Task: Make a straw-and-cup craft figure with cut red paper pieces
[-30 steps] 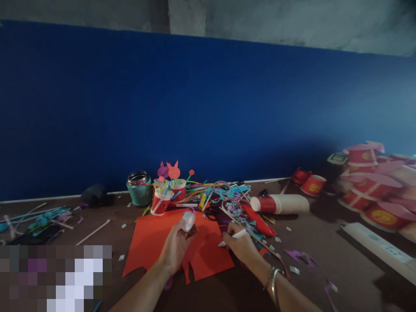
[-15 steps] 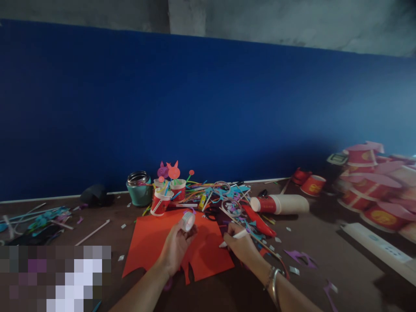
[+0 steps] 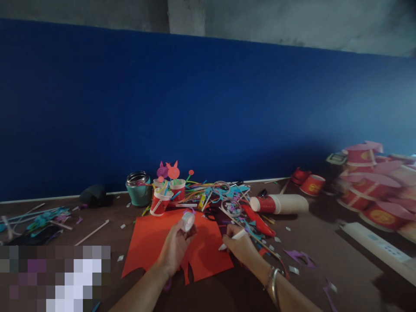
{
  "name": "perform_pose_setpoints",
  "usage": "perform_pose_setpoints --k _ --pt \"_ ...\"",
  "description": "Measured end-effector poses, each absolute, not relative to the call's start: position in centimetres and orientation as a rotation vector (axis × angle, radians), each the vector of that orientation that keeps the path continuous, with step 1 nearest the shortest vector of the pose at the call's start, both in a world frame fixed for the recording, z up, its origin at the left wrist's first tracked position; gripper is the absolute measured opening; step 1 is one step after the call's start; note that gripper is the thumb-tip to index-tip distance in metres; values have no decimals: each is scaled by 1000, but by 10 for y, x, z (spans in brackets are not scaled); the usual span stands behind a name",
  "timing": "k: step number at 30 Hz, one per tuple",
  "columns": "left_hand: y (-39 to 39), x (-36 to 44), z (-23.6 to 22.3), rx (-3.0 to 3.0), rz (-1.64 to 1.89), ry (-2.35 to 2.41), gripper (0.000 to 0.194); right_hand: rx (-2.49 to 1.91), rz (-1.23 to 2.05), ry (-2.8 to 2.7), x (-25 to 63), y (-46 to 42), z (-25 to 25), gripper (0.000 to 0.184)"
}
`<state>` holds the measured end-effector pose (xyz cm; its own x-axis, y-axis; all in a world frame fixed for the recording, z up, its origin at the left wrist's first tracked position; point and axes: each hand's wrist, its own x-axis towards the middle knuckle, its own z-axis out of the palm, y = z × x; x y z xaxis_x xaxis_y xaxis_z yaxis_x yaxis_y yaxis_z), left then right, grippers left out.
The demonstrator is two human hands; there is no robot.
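In my left hand (image 3: 175, 247) is a small roll of tape (image 3: 188, 222), gripped between thumb and fingers above the paper. My right hand (image 3: 238, 242) closes around a white marker (image 3: 234, 239), its tip pointing down and left over the paper's right side. Under both hands lies a large sheet of red paper (image 3: 152, 238) with notches cut into its near edge. Just beyond it, scissors with black handles (image 3: 211, 214) are partly hidden among scraps. Red paper cups (image 3: 160, 201) holding straws and paper animal heads (image 3: 173, 170) stand at the sheet's far edge.
Paper scraps and straws (image 3: 227, 190) heap up behind the sheet. A teal flask (image 3: 139, 190) stands left of the cups; a stack of white cups (image 3: 286, 203) lies on its side to the right. Farther right are a power strip (image 3: 383, 247) and red cups with pink paper (image 3: 370, 186).
The marker tip has dipped very slightly toward the paper in my right hand. My left hand and the tape have stayed nearly still.
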<state>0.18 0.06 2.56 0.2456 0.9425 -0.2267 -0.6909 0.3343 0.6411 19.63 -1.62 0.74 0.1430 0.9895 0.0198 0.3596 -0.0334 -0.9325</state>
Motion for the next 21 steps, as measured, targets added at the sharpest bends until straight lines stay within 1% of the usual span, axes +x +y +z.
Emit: perform_pose_setpoints --k 5,18,21 --pt "0 2 27 470 1170 668 22 -1518 964 -1348 196 -16 5 18" --pt "1 1 24 475 1167 631 23 -1543 864 -1410 195 -16 6 19" --pt "1 1 24 481 1159 640 23 -1524 885 -1396 195 -16 6 20"
